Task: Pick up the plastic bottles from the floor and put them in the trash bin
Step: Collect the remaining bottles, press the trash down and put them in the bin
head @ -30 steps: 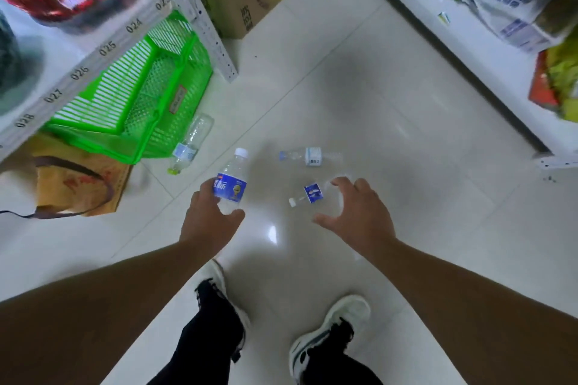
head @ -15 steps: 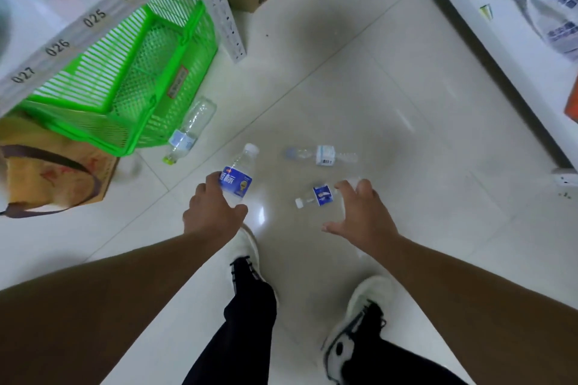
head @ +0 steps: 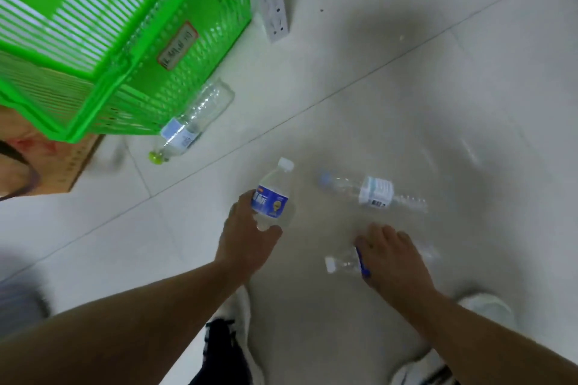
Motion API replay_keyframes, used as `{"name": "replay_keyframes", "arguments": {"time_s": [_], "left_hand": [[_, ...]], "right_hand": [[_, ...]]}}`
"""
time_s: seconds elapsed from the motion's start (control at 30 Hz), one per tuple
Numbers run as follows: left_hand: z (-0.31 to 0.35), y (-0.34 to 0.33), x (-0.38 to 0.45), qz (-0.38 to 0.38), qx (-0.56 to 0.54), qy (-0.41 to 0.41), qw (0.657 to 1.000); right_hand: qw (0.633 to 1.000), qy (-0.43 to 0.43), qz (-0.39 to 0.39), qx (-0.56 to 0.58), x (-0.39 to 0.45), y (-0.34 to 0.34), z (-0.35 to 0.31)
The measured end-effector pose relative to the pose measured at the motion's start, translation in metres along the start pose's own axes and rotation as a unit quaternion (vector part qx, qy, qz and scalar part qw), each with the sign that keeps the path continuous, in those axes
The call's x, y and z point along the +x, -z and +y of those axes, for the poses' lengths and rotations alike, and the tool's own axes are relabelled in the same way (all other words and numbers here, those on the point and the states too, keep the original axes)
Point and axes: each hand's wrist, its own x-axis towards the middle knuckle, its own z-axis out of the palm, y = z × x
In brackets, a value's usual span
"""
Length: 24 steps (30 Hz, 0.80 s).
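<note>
Head view: our left hand (head: 247,241) grips the blue-labelled bottle (head: 271,197), fingers curled round it; our right hand (head: 391,256), fingers spread, covers a small bottle (head: 342,262) on the floor (head: 406,103).

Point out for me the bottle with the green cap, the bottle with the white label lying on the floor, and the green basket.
Green-capped bottle (head: 190,125): head view, on its clear body.
White-label bottle (head: 375,192): head view, on the label.
Green basket (head: 200,59): head view, on its mesh side wall.

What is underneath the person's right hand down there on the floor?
A small clear plastic bottle with a white cap lies on the pale tiled floor under the right hand. Its neck and a blue label edge show; the hand covers most of its body.
</note>
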Motion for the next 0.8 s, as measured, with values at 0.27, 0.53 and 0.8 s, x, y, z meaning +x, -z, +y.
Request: {"name": "replay_keyframes", "arguments": {"time_s": [0.27, 0.53, 0.8], "left_hand": [[0.047, 0.096, -0.086, 0.0, -0.071, 0.055, 0.996], [0.096, 0.2, -0.173, 0.058, -0.124, 0.071, 0.988], [0.085, 0.231, -0.229, 0.163, -0.195, 0.109, 0.961]], "right_hand": [[0.985, -0.076, -0.001, 0.156, -0.04, 0.148, -0.012], [0.939, -0.14, 0.044, 0.312, -0.044, 0.327, -0.034], [0.936, -0.122, 0.05, 0.326, -0.076, 0.387, -0.085]]}}
